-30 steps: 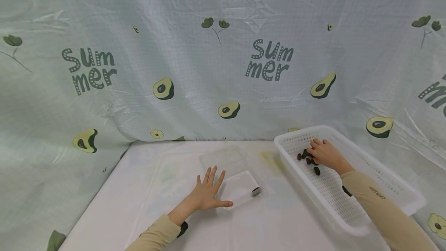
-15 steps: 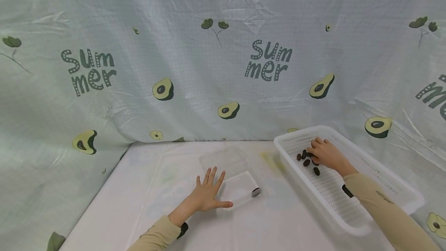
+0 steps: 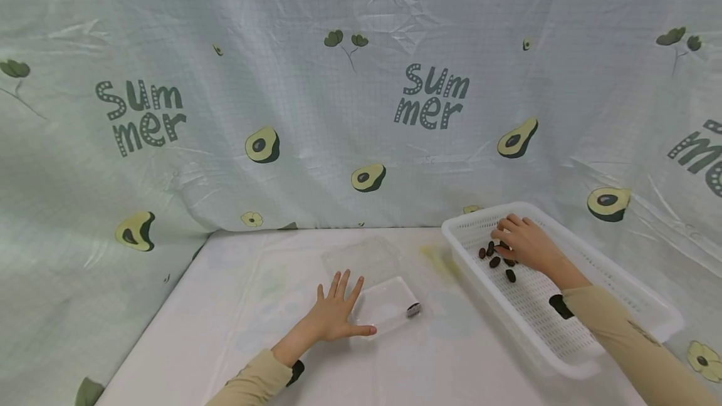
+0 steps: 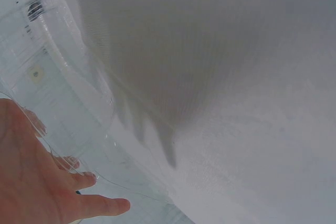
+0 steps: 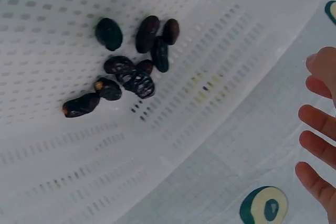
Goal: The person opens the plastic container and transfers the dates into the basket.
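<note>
In the head view, my left hand lies with fingers spread at the left side of a clear plastic box. One dark date sits in the box's right corner. The left wrist view shows the hand with its fingers behind the clear wall. My right hand hovers over the far end of a white basket, above several dark wrinkled dates. In the right wrist view the dates lie loosely clustered, while the hand shows parted fingers with nothing between them.
A clear lid-like plastic piece lies behind the box on the white-covered table. A curtain printed with avocados hangs along the back and sides. The basket's raised, perforated wall stands around the dates.
The right hand has risen slightly and its fingers have spread over the dates. One date beneath it has shifted a little toward the near left. The left hand stays in place.
</note>
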`<state>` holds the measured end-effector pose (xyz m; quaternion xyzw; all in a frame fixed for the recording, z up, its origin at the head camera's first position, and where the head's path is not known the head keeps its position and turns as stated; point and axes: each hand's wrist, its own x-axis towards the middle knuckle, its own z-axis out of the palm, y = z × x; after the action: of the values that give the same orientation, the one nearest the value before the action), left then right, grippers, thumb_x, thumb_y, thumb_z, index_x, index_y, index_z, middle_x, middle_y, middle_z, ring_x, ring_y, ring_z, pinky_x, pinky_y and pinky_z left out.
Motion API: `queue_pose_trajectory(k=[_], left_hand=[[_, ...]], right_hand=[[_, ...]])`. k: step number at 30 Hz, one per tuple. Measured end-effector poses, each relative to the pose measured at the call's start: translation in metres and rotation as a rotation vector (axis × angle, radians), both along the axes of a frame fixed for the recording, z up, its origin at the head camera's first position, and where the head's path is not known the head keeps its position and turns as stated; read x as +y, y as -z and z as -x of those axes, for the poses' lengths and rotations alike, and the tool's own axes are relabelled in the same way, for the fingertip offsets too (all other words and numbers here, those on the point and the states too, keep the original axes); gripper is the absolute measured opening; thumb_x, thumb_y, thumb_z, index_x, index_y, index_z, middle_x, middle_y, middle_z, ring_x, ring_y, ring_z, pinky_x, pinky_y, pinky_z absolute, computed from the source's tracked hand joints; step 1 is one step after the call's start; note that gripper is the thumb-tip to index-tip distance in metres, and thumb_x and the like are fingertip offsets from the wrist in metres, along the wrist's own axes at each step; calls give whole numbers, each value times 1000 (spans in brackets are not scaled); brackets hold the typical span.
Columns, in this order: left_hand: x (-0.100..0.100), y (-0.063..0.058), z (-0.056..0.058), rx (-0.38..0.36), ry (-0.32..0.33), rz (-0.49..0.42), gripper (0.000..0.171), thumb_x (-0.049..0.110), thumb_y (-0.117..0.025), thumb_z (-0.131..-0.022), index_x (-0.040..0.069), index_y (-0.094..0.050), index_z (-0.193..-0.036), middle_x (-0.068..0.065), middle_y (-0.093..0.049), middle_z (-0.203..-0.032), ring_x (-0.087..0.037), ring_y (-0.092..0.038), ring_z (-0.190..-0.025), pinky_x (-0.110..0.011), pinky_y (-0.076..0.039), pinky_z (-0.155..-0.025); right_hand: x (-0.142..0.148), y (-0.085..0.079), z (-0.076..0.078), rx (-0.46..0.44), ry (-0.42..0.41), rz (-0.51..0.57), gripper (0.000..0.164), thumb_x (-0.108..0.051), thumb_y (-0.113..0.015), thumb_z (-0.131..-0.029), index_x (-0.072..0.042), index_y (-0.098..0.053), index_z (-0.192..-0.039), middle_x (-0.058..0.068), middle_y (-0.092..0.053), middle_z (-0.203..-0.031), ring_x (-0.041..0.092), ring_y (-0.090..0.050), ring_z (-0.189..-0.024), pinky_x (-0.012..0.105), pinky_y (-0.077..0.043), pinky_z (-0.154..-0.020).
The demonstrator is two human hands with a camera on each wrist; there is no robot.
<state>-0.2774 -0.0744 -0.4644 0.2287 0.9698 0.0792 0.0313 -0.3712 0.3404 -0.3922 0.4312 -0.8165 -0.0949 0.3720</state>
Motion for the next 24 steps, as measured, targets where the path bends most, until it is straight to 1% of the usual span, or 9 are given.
queue_pose_trajectory(k=[1,3,4,6,8,9,11,19,24], left_hand=[[0,0,0,-5,-1,-2,101,75,-43,-72,13,-10,-145,-20,-5,-149,-41,-5,-136,-68,-17,-96],[0,0,-1,-11,-1,-3,101,75,-43,-72,13,-9,-145,-20,-4,-149,-41,-5,-136,-69,-16,-96],[0,0,-1,-11,-1,-4,101,75,-43,-72,13,-9,-145,-20,-4,-149,-41,-5,-136,-69,-16,-96],[0,1,-1,-9,-2,-1,101,75,-42,-72,13,-9,-145,-20,-4,-149,-41,-5,-136,-68,-16,-96],[-1,2,0,-6,-3,1,101,75,-42,-72,14,-9,-145,-20,-4,-149,-41,-5,-136,-68,-17,-96],[-1,2,0,-6,-3,1,101,75,-42,-72,13,-9,-145,-20,-4,-149,-41,-5,-136,-68,-17,-96],[-1,3,-1,-6,-4,2,101,75,-42,-72,13,-10,-145,-20,-4,-149,-41,-5,-136,-69,-17,-96],[0,2,-1,-6,-3,8,100,75,-41,-73,13,-9,-145,-20,-4,-149,-41,-5,-136,-68,-17,-96],[0,0,-1,7,7,6,100,74,-42,-74,13,-9,-145,-21,-5,-149,-41,-7,-136,-68,-17,-96]], right_hand=[[-4,-3,-3,5,-16,10,34,-40,-41,-93,-12,-57,-82,6,-53,-80,22,-47,-73,33,-38,-54],[-14,-9,-9,19,-40,25,52,-43,-18,-95,-12,-58,-83,5,-54,-81,22,-49,-74,33,-39,-54],[-19,-13,-12,21,-48,29,53,-43,-17,-95,-12,-59,-83,5,-54,-81,22,-49,-74,33,-40,-55],[-31,-19,-18,14,-59,32,37,-41,-39,-93,-12,-59,-85,6,-55,-83,22,-51,-76,34,-41,-57],[-43,-24,-23,6,-62,24,22,-34,-60,-84,-12,-59,-87,5,-55,-85,22,-51,-78,34,-42,-59],[-49,-27,-25,-1,-65,17,23,-30,-69,-77,-13,-59,-88,5,-55,-86,22,-51,-79,34,-43,-59],[-61,-31,-30,-4,-72,12,34,-21,-78,-62,-14,-59,-89,4,-55,-86,22,-51,-80,34,-43,-60],[-99,-43,-41,37,-125,23,31,-23,-78,-63,-16,-57,-85,2,-54,-85,19,-49,-79,30,-42,-62],[-120,-45,-44,31,-152,12,30,-24,-77,-65,-17,-57,-86,1,-54,-85,18,-50,-80,30,-42,-64]])
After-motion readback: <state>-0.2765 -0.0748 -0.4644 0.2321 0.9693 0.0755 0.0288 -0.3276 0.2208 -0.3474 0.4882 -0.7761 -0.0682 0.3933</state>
